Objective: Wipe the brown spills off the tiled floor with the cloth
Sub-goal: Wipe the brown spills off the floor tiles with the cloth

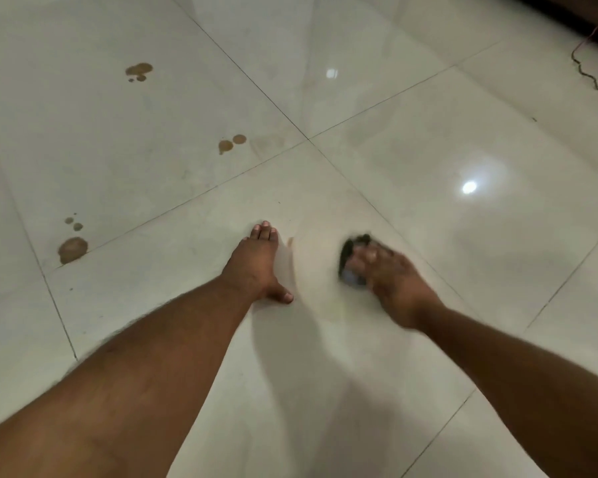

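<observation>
Here the cloth (pixel 354 258) sits under the right hand (pixel 390 270).

open pale tiled floor (pixel 428 150) stretches from twelve to four o'clock, glossy and bare apart from light reflections. between nine and eleven o'clock lie brown spills: a large one (pixel 72 249) nearest, a pair (pixel 232 143) near the tile joint, another cluster (pixel 139 71) farthest out. the two hands sit close at centre, left hand (pixel 256 260) flat on the floor, right hand (pixel 390 274) on a dark cloth (pixel 351 260), a narrow gap between them. a thin dark cord (pixel 587 75) trails along the floor at two o'clock.
</observation>
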